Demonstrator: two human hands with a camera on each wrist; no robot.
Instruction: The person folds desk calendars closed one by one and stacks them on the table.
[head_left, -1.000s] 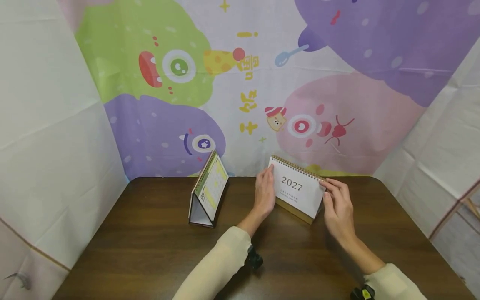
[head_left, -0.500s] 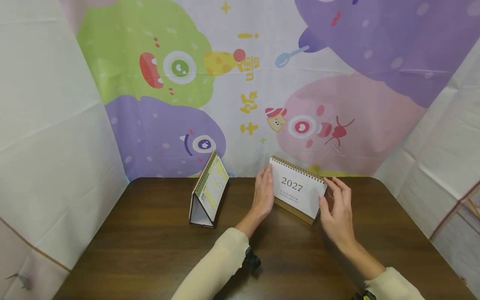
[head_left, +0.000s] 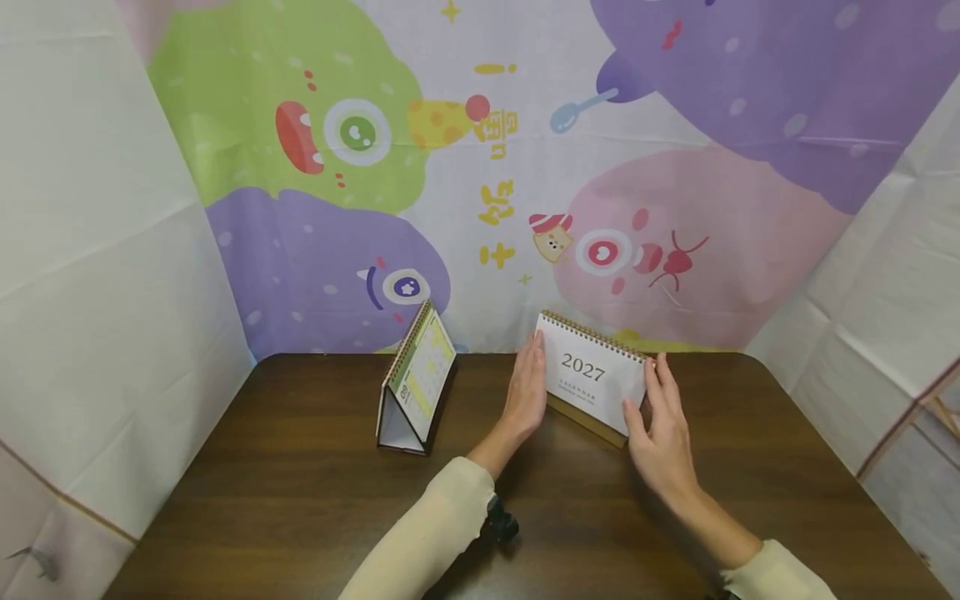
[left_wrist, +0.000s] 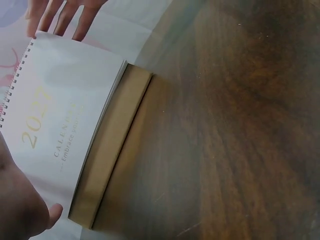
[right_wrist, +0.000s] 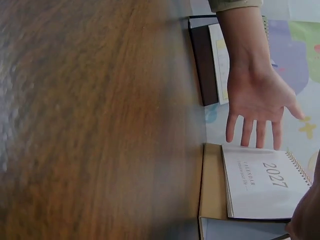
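Observation:
A white spiral-bound desk calendar (head_left: 588, 371) marked 2027 stands tented on a tan base, angled on the table. At its left edge rests my left hand (head_left: 527, 387), fingers extended; the right wrist view shows that hand (right_wrist: 257, 95) palm out, fingertips right at the calendar's side. My right hand (head_left: 663, 433) is at the opposite edge, its fingers straight along the side and its thumb over the front page. In the left wrist view, straight fingers of the right hand (left_wrist: 65, 17) reach the far edge, while part of my left hand (left_wrist: 20, 195) shows close by.
Left of the hands stands a second desk calendar (head_left: 423, 375), with a green and yellow page and dark base. Everything sits on a dark wooden table (head_left: 300, 500). Behind hangs a cartoon-printed cloth (head_left: 495, 317), with white cloth (head_left: 97, 250) at the sides.
My right hand has shifted from the calendar's top right corner down and left, its thumb coming over the front page. My left hand and both calendars have hardly moved.

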